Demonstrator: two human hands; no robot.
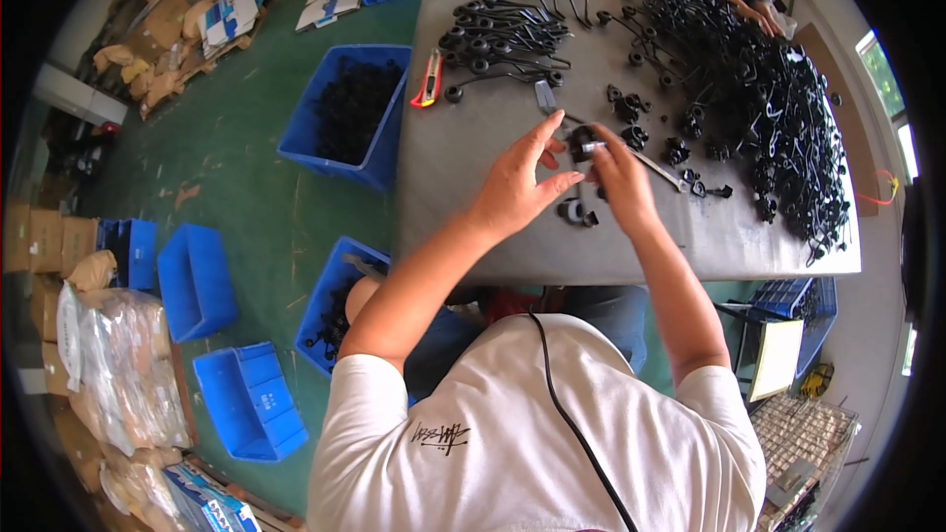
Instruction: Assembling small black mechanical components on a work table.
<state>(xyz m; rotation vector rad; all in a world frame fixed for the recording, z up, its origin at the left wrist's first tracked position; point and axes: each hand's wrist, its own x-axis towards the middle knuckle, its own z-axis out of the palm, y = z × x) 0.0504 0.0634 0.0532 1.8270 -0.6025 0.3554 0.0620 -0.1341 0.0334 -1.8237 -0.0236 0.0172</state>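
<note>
My left hand [520,175] is over the table with thumb and fingers spread and nothing in them. Close to its right, my right hand [623,180] has its fingers closed on a small black round part [582,142], which shows a bright metallic piece. Below the hands lies a black and grey ring-shaped part [574,211] on the table [473,227]. A thin metal rod [658,170] runs out to the right past my right hand. Beyond my left fingertips is a flat grey strip [545,96]; whether it joins the rod is hidden.
A red utility knife [428,79] lies by the left edge. Black rods with round ends [498,34] lie behind, and a big tangled heap [788,128] fills the right. A blue bin [345,118] stands left. Across the table, another person's hands [764,18] touch the heap.
</note>
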